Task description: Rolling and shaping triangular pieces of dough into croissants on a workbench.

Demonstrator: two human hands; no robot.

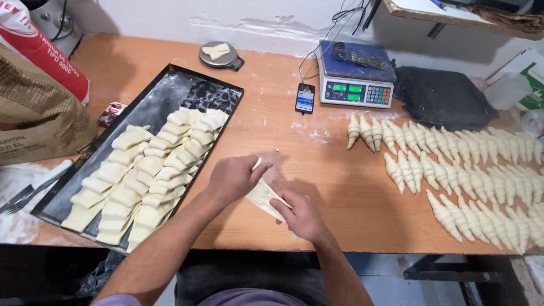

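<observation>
Head view. The left hand point(233, 178) is curled closed, pinching the upper end of a thin dough triangle point(262, 194) between thumb and fingers. The right hand point(301, 215) grips the lower end, fingers folded over it, so the dough is stretched between both hands just above the wooden tabletop point(317, 164). To the left lies a dark baking tray point(164, 93) stacked with cut dough pieces point(148, 175); to the right, rows of rolled croissants point(464, 170) lie below a digital scale point(356, 79).

A long wooden table point(317, 170) stands against a white wall point(255, 20). A shelf point(430, 11) sticks out up high.
</observation>
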